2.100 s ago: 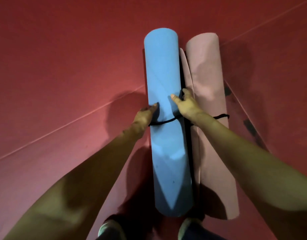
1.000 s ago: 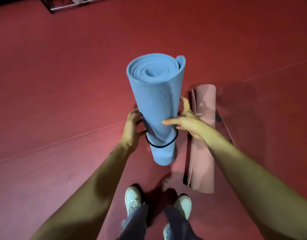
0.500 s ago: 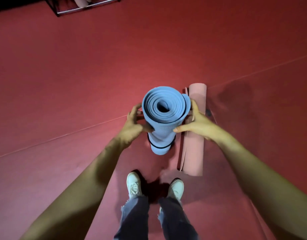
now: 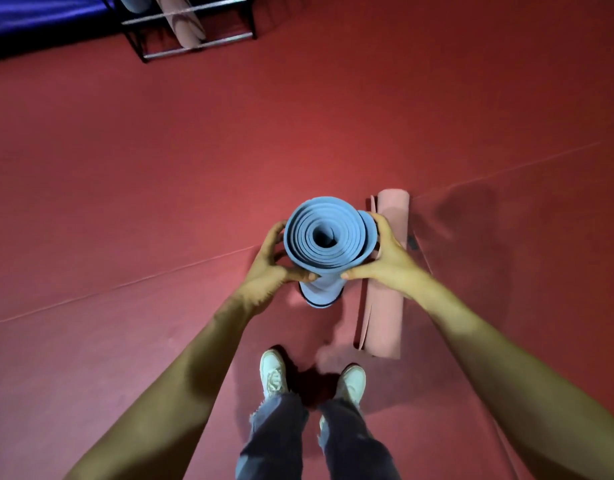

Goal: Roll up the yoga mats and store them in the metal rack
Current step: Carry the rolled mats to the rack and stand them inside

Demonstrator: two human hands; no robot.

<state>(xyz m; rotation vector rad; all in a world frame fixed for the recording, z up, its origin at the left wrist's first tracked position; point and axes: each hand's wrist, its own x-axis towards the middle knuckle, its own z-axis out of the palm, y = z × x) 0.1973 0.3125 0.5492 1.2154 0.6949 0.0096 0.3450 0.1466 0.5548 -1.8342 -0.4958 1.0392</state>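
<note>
Fingers (image 4: pixel 383 226) of the left hand (image 4: pixel 264 268) and right hand (image 4: pixel 390 263) are clamped on the upright blue mat (image 4: pixel 328 237). The pick-up seems done, and next it should be carried to the metal rack (image 4: pixel 198 47) at eleven o'clock.

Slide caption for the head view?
Upright rolled blue yoga mat gripped by left hand and right hand; rolled pink mat lies beside.

No text, label, brand or number can be read anywhere. The blue mat (image 4: pixel 328 237), gripped between the left hand (image 4: pixel 267 268) and the right hand (image 4: pixel 387 261), shows only a plain rolled end. A small dark mark (image 4: pixel 412 242) just right of the right hand, beside the pink mat (image 4: pixel 385 317), is too small to tell.
</note>
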